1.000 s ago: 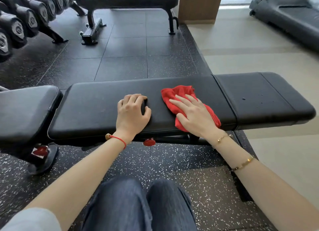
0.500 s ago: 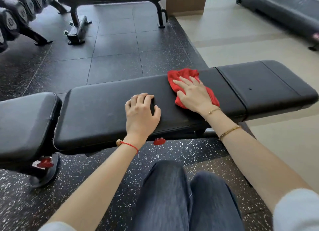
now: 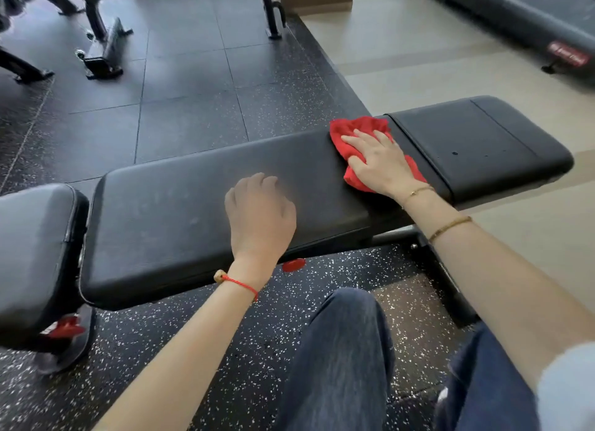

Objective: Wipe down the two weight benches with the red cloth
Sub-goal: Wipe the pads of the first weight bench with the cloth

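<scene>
A black padded weight bench (image 3: 180, 211) lies across the view in front of me. My right hand (image 3: 380, 163) presses the red cloth (image 3: 357, 131) flat on the long pad, close to the seam with the shorter pad (image 3: 483, 140) on the right. Its fingers are spread and straight over the cloth. My left hand (image 3: 260, 214) rests on the middle of the long pad with fingers loosely curled, holding nothing. A second black bench (image 3: 106, 34) stands at the far top left; only its legs and frame show.
Another black pad (image 3: 35, 253) adjoins the bench at left, with a red-marked foot below. A dumbbell rack leg (image 3: 22, 69) is at the far left. A treadmill (image 3: 521, 15) sits top right on the pale floor. My knees (image 3: 347, 359) are near the bench.
My right hand has slid the red cloth to the right along the long pad, up to the seam. My left hand has stayed on the pad's middle.
</scene>
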The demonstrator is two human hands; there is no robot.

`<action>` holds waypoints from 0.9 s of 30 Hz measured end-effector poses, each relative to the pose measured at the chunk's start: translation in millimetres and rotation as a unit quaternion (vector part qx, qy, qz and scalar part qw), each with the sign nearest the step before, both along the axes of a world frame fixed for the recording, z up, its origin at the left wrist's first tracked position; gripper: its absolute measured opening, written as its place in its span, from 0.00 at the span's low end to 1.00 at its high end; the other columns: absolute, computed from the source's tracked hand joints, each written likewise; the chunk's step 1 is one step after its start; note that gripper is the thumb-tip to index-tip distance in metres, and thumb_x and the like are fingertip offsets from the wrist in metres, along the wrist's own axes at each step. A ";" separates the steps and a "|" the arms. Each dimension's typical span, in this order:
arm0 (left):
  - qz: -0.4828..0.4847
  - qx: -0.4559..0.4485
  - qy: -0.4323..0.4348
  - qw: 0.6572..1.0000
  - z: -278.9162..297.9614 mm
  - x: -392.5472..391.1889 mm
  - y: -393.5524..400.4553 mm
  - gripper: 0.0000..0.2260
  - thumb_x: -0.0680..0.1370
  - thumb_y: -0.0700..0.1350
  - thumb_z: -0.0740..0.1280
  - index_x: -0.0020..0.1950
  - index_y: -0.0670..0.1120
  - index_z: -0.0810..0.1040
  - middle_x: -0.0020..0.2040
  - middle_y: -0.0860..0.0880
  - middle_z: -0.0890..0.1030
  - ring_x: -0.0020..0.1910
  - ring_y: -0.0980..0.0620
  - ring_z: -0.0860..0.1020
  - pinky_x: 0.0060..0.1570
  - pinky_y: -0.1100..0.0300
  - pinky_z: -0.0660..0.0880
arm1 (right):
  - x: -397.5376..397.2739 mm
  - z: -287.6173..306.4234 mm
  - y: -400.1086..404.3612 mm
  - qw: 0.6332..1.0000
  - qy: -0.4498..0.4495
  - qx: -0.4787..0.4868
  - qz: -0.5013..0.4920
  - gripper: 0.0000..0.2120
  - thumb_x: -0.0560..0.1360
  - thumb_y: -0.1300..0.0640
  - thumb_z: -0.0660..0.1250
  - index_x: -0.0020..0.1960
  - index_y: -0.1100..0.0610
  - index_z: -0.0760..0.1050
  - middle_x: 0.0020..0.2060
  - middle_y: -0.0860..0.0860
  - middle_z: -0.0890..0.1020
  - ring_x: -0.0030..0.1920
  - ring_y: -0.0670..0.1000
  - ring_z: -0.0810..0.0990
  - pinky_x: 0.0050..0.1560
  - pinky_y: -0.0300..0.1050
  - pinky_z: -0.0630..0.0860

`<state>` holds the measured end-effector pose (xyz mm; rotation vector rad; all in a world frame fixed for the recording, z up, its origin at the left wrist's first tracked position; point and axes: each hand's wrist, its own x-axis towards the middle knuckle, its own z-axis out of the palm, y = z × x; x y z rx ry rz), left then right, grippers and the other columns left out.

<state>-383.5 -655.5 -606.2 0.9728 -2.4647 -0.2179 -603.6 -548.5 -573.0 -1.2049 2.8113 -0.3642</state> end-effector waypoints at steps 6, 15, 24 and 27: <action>0.001 0.004 0.003 1.000 1.5 -0.8 2.3 0.18 0.78 0.48 0.61 0.65 0.45 0.76 0.66 0.46 0.76 0.68 0.43 0.70 0.71 0.47 0.63 | 32.1 -0.1 -8.9 0.994 0.029 -0.015 0.103 0.24 0.77 0.48 0.59 0.73 0.42 0.65 0.75 0.44 0.65 0.73 0.56 0.61 0.74 0.53 0.56; 0.029 0.030 0.007 0.999 5.8 -9.2 6.4 0.15 0.78 0.47 0.66 0.64 0.44 0.78 0.65 0.45 0.78 0.68 0.43 0.72 0.70 0.45 0.65 | 21.7 -5.3 57.8 0.966 0.107 -0.053 0.228 0.22 0.76 0.53 0.59 0.70 0.46 0.70 0.70 0.43 0.71 0.59 0.56 0.69 0.60 0.51 0.64; 0.006 0.067 0.030 0.997 21.4 -137.7 109.4 0.18 0.81 0.52 0.61 0.69 0.48 0.74 0.69 0.50 0.74 0.72 0.49 0.67 0.76 0.42 0.54 | -97.7 1.4 142.8 0.985 0.090 -0.047 0.139 0.22 0.78 0.50 0.58 0.72 0.44 0.67 0.72 0.43 0.69 0.67 0.56 0.64 0.65 0.53 0.58; 0.012 0.078 0.016 0.997 16.6 -174.5 133.4 0.19 0.81 0.51 0.60 0.71 0.49 0.72 0.71 0.51 0.72 0.73 0.50 0.65 0.76 0.41 0.53 | -122.8 -6.3 152.0 0.986 0.053 -0.046 0.148 0.24 0.77 0.47 0.54 0.72 0.42 0.65 0.74 0.42 0.66 0.71 0.55 0.62 0.69 0.53 0.56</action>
